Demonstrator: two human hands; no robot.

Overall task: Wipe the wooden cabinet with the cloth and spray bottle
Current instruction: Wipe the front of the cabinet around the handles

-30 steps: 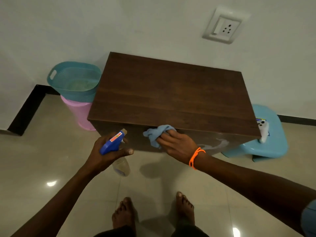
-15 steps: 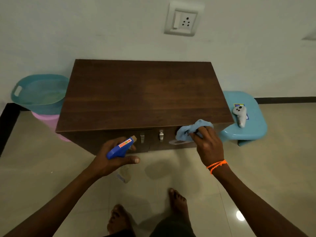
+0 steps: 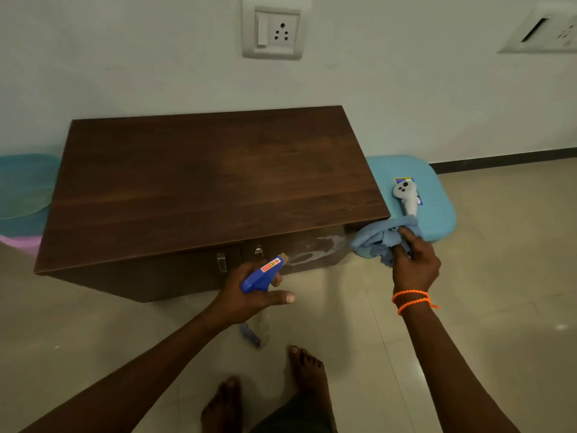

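A low dark wooden cabinet [image 3: 212, 182] stands against the wall, with two metal handles on its front and pale wet streaks on the right door. My left hand [image 3: 246, 300] grips a spray bottle [image 3: 262, 273] by its blue head, nozzle aimed at the cabinet front; the clear body hangs below my palm. My right hand [image 3: 412, 264] holds a bunched light blue cloth [image 3: 381, 239] at the cabinet's front right corner, just off the wood.
A light blue plastic stool [image 3: 437, 198] stands right of the cabinet with a white controller [image 3: 406, 196] on it. A teal basket [image 3: 22, 185] over a pink bin [image 3: 18, 243] sits to the left. Wall sockets are above. My bare feet stand on beige tiles.
My right hand has swept the cloth rightward along the cabinet front, from the middle to past the right corner. The left hand keeps the spray bottle. The view has shifted right.
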